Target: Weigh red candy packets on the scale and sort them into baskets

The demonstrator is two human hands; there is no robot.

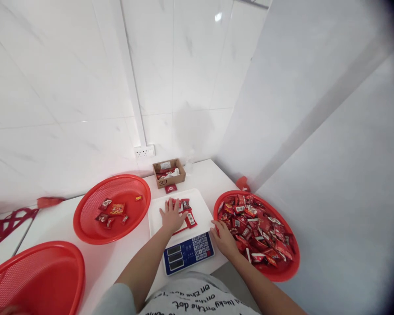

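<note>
My left hand [172, 217] lies with its fingers spread over red snack packets [191, 219] on the white tray [201, 201] of a scale. The scale's blue panel [188, 252], with keys and dark displays, shows below the tray. My right hand [223, 238] is between the tray's right edge and a red basket [294, 262] heaped with red packets. Its thumb and fingers are bent near the basket's rim; whether they hold something is too small to tell.
A red basket [82, 210] with a few packets stands left of the scale. Another red basket [80, 271] is at the lower left, with part of a hand at its bottom edge. A cardboard box [170, 180] of packets sits behind the tray. Red ribbon [11, 223] lies far left.
</note>
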